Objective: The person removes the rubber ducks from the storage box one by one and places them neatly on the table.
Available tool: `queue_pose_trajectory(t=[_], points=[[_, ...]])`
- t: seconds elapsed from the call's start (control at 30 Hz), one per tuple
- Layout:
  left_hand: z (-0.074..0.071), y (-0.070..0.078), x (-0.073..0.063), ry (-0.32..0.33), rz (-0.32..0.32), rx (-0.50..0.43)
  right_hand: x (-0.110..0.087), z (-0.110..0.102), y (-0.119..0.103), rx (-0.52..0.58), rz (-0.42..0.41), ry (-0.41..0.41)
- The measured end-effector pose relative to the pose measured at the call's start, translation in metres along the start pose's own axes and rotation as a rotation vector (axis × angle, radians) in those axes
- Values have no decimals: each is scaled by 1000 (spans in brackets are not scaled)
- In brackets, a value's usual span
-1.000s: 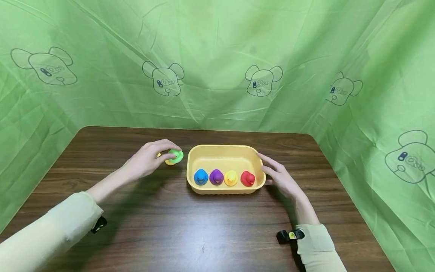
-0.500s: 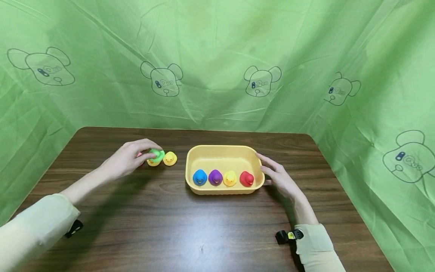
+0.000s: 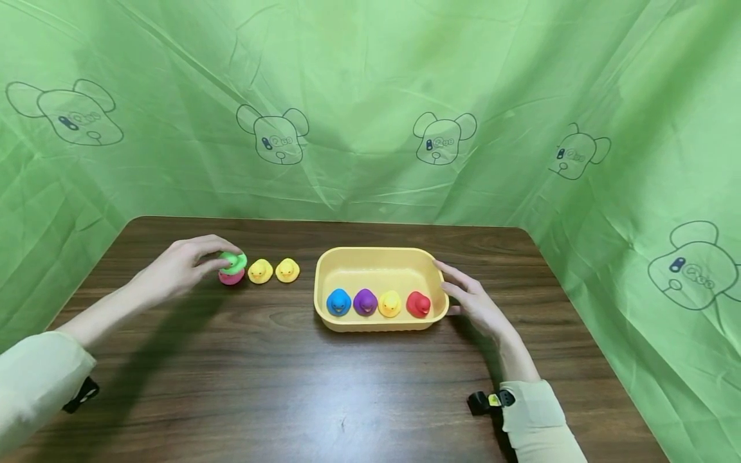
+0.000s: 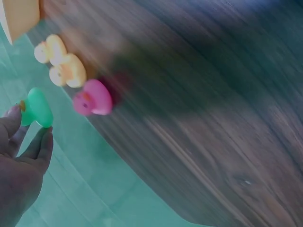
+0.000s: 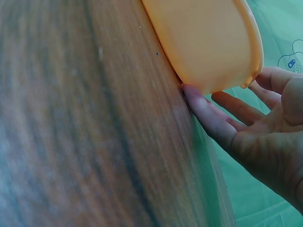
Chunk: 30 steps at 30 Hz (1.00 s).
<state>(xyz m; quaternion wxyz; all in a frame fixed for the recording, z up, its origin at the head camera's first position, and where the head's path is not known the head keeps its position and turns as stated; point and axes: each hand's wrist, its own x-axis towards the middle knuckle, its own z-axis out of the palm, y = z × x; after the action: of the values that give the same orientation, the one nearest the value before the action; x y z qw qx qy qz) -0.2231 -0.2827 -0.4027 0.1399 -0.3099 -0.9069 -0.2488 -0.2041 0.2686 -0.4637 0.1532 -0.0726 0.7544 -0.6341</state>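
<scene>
A green rubber duck is pinched between the thumb and fingers of my left hand, raised off the table. In the head view it overlaps a pink rubber duck; the left wrist view shows the pink duck apart from it on the wood. Two yellow rubber ducks sit just to the right. My right hand rests its fairly straight fingers against the right end of a yellow plastic basin. Along the basin's near side stand blue, purple, yellow and red ducks.
All of this is on a dark wooden table. Green cloth printed with bear-like heads hangs behind and at both sides. A black device is strapped at the right wrist.
My left hand has carried the green duck leftward, past the two yellow ducks to the pink one, uncovering the yellow pair. My right hand has stayed at the basin.
</scene>
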Motion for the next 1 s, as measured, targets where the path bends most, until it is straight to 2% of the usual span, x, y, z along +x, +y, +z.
queue_pose_trajectory(t=[0.17, 0.3, 0.8, 1.0], points=[[-5, -17, -8, -4, -103, 22, 1, 0, 1, 6, 0, -4], [-7, -25, -14, -14, -145, 38, 1, -1, 2, 2, -3, -2], [-7, -45, -24, 3, -151, 46, 1, -1, 0, -3, 1, -1], [-8, -53, -30, 5, -110, 64, 1, -1, 2, -3, 0, 1]])
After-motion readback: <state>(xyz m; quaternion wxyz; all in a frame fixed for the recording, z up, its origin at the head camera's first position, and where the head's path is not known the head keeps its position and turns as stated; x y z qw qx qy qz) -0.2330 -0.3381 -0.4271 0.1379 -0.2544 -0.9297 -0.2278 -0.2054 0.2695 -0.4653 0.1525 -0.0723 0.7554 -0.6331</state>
